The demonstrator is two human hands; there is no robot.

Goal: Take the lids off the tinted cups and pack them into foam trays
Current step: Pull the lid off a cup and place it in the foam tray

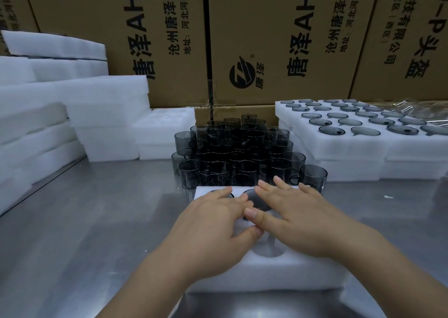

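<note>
Packing step, it seems: the right hand [298, 218], fingers flat and spread, presses a cup [253, 196] into the tray [278, 276]. The left hand [211, 223] rests beside it, fingers loose. Next, the empty pocket [269, 252] needs a cup from the pile [237, 148].

cups [238, 148] behind tray [266, 273], cartons [278, 39] behind

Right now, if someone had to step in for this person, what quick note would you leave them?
Hands: left hand and right hand rest with straight fingers on the front foam tray, around a tinted cup seated in it.
One near pocket is empty; others are hidden by the hands.
Done: a filled tray tops the stack at right.
Left: the heap of cups behind the tray.
Spare foam is stacked at left.
</note>
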